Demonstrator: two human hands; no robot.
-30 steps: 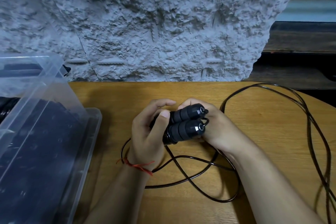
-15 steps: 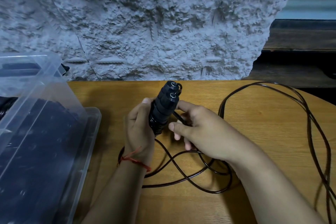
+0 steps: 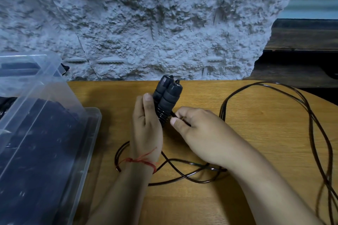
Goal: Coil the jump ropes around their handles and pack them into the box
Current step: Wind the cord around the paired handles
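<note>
Head view shows the left hand [image 3: 146, 129] gripping two black handles [image 3: 167, 100] together, nearly upright above the wooden table [image 3: 256, 133]. The right hand [image 3: 199, 133] pinches the one dark cord [image 3: 226, 107] just beside the handles' lower part. The rest of the cord lies in loose loops on the table, and one clear box [image 3: 87, 120] stands at the left.

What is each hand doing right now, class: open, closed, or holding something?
Left hand: closed round the two black handles, held together.
Right hand: pinching the rope just beside the handles.
</note>
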